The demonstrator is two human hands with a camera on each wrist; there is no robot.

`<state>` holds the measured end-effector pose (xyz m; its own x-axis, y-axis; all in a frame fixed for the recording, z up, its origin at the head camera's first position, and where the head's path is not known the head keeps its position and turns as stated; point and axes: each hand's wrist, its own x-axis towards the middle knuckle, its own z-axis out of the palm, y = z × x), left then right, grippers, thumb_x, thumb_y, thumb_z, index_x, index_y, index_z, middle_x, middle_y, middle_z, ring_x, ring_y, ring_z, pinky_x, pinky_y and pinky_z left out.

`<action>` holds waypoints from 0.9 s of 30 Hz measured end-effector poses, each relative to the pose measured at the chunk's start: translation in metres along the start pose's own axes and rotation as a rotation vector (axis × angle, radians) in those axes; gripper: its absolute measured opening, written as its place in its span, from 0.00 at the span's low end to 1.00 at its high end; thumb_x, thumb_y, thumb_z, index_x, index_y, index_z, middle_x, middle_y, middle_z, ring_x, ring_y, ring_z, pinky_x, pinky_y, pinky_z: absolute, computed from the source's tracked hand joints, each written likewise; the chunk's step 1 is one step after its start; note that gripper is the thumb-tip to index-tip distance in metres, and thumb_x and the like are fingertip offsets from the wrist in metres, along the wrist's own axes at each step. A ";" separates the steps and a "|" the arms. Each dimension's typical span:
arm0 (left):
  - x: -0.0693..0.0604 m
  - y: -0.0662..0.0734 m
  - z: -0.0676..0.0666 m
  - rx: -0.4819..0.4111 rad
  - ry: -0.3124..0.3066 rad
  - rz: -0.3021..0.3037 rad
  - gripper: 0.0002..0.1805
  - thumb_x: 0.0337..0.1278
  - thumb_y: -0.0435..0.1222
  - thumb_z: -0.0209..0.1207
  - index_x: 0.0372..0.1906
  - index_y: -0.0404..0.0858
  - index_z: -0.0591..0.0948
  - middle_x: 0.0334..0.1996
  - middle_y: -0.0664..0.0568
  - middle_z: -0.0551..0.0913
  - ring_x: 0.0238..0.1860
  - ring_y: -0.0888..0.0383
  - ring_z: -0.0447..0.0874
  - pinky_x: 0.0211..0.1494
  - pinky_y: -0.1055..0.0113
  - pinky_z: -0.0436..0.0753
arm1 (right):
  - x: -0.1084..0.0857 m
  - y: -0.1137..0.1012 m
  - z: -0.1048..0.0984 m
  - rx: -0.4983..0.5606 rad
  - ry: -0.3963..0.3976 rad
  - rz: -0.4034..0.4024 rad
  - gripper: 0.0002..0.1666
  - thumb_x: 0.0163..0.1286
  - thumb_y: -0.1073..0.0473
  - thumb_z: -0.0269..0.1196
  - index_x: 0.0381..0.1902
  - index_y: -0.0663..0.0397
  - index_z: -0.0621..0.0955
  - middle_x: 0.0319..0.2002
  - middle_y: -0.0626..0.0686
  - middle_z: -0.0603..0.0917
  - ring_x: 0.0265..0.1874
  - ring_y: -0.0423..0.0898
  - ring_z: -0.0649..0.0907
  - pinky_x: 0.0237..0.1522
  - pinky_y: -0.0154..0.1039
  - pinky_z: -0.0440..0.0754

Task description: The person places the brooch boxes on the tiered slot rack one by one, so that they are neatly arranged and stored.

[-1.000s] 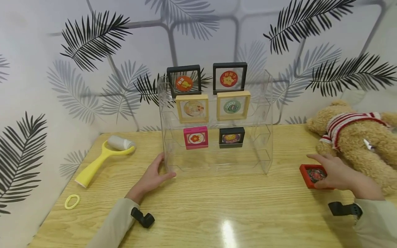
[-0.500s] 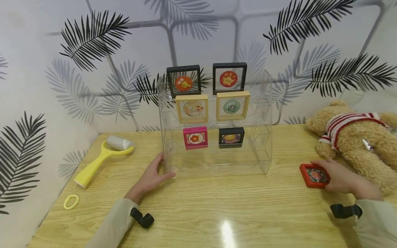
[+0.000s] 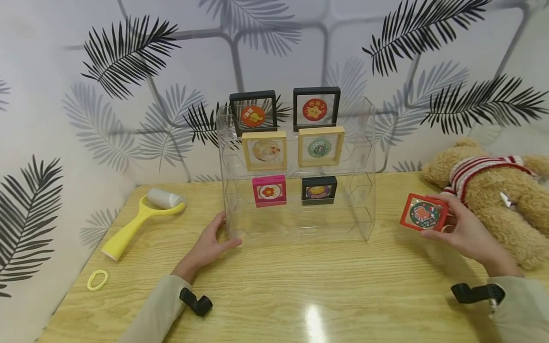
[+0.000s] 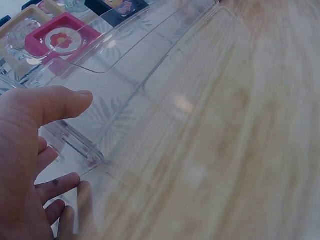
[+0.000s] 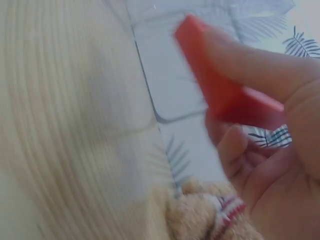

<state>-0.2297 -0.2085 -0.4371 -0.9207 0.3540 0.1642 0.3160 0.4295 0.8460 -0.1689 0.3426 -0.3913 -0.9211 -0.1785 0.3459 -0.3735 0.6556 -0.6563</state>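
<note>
In the head view my right hand [image 3: 469,233] pinches a small red display frame [image 3: 424,213] by its right side, thumb along one edge. A round green and red picture sits inside the frame, tilted above the table. The right wrist view shows the red frame [image 5: 212,75] edge-on between thumb and fingers. My left hand [image 3: 210,244] rests at the lower left corner of a clear acrylic rack [image 3: 300,233]. Its thumb reaches across the front, and the other fingers lie along the outer side. In the left wrist view that hand [image 4: 30,130] has its fingers loosely spread beside the rack.
On the rack stand black frames [image 3: 316,89], cream frames [image 3: 320,130] and a pink frame [image 3: 269,203]. A teddy bear [image 3: 493,186] lies at the right. A yellow-handled lint roller [image 3: 133,231] and a yellow ring [image 3: 97,280] lie at the left. A patterned wall stands behind.
My right hand has closed on the red frame, lifted it off the table and tilted its face towards me. The left hand stays at the rack's corner.
</note>
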 end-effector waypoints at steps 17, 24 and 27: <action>0.002 0.001 -0.002 -0.011 -0.007 -0.004 0.42 0.53 0.35 0.68 0.71 0.37 0.59 0.66 0.36 0.68 0.69 0.40 0.61 0.71 0.41 0.57 | 0.024 -0.072 0.036 0.252 0.136 -0.157 0.53 0.54 0.83 0.64 0.73 0.56 0.55 0.47 0.38 0.77 0.33 0.31 0.82 0.22 0.27 0.80; 0.001 0.001 -0.002 0.000 0.000 -0.007 0.43 0.53 0.35 0.67 0.72 0.36 0.59 0.67 0.35 0.67 0.69 0.39 0.62 0.71 0.41 0.58 | 0.034 -0.095 0.057 0.302 0.118 -0.133 0.47 0.53 0.79 0.67 0.68 0.62 0.58 0.39 0.39 0.81 0.24 0.37 0.84 0.21 0.32 0.81; 0.001 0.001 -0.001 -0.001 -0.003 0.000 0.43 0.53 0.35 0.67 0.72 0.36 0.59 0.67 0.35 0.67 0.69 0.39 0.62 0.71 0.41 0.59 | 0.037 -0.101 0.067 0.302 0.090 -0.133 0.43 0.53 0.77 0.69 0.65 0.63 0.63 0.43 0.39 0.78 0.27 0.35 0.84 0.24 0.31 0.82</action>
<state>-0.2308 -0.2088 -0.4353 -0.9201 0.3567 0.1621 0.3153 0.4287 0.8466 -0.1726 0.2208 -0.3569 -0.8540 -0.1733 0.4905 -0.5174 0.3821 -0.7657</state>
